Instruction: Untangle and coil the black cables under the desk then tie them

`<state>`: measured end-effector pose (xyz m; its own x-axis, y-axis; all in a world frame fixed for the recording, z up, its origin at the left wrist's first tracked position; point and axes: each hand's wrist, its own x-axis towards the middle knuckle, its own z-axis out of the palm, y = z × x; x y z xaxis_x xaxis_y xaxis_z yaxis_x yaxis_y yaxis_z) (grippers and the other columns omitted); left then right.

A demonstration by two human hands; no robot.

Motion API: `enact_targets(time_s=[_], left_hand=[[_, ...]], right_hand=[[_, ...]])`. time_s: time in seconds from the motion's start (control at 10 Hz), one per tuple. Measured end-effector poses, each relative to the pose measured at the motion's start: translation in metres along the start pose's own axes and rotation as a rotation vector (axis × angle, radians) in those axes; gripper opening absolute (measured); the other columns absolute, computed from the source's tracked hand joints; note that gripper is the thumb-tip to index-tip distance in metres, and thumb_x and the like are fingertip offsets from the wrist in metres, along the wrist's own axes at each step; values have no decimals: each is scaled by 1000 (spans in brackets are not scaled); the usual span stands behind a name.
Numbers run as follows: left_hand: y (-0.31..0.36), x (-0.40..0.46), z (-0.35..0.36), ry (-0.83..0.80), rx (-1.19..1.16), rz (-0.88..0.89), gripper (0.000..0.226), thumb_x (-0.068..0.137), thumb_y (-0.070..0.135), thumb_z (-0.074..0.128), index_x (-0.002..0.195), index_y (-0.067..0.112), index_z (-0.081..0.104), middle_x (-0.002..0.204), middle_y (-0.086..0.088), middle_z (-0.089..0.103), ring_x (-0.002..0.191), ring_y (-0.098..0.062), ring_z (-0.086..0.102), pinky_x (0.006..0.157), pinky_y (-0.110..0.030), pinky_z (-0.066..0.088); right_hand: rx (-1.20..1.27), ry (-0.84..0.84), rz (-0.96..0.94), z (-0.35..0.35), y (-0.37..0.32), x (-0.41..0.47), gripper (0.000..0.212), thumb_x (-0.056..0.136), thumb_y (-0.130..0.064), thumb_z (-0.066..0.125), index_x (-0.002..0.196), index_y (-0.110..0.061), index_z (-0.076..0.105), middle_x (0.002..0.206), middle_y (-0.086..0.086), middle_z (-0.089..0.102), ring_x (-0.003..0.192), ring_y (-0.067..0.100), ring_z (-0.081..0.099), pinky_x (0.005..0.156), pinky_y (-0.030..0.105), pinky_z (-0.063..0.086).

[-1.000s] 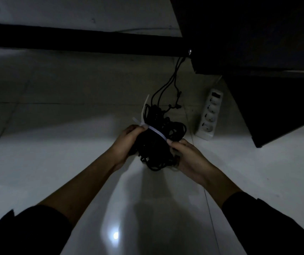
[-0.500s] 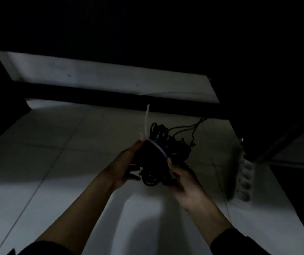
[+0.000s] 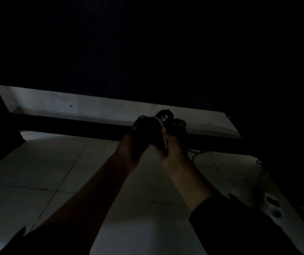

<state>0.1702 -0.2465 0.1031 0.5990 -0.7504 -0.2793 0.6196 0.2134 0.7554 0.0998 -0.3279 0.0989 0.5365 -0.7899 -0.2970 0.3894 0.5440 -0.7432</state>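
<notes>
The scene is very dark. A bundle of coiled black cables [image 3: 154, 126] is held up in front of me, above the floor, against a pale strip of wall. A white tie [image 3: 159, 120] wraps over its top. My left hand [image 3: 131, 146] grips the bundle's left side. My right hand [image 3: 171, 144] grips its right side, thumb near the tie. Thin black cable strands [image 3: 196, 153] trail from the bundle down to the right over the floor.
Pale tiled floor [image 3: 64, 172] lies below. A dark horizontal bar [image 3: 73, 126] crosses behind the hands, with a light wall strip [image 3: 73, 105] above it. Dark desk structure fills the top and right. A white power strip [image 3: 273, 204] is dimly seen at the lower right.
Both hands have lifted the tied bundle up and away from me. My view tilted upward, so the power strip slid to the lower right. The tie's long upright tail no longer shows.
</notes>
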Motion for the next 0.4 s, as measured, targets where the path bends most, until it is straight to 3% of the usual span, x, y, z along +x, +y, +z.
enact_targets(time_s=[0.1, 0.2, 0.3, 0.4], left_hand=[[10, 12, 11, -56, 31, 19, 42, 104, 15, 34, 142, -4, 36, 148, -19, 40, 131, -32, 47, 85, -25, 49], [18, 21, 21, -74, 126, 45, 30, 102, 14, 40, 124, -2, 53, 113, -16, 61, 87, -22, 61, 72, -25, 49], [19, 25, 22, -39, 170, 34, 40, 103, 22, 39, 135, 0, 45, 97, -3, 55, 78, -13, 53, 72, -26, 44], [6, 28, 11, -37, 301, 49, 45, 103, 21, 38, 143, 1, 36, 105, -4, 54, 81, -12, 51, 82, -33, 45]], right_hand=[[11, -38, -30, 9, -6, 13, 38, 99, -11, 47, 136, -1, 47, 109, 14, 62, 94, 23, 62, 82, 33, 53], [51, -34, -62, 25, -17, 39, 40, 100, -5, 42, 139, -4, 44, 125, 20, 58, 107, 28, 58, 87, 36, 50], [13, -24, -44, 22, -17, 46, 42, 101, -7, 42, 143, -7, 40, 140, 17, 49, 124, 30, 51, 93, 38, 45], [-16, 6, -69, 8, -10, 40, 43, 100, -11, 44, 143, -8, 39, 133, 15, 51, 119, 29, 52, 94, 36, 45]])
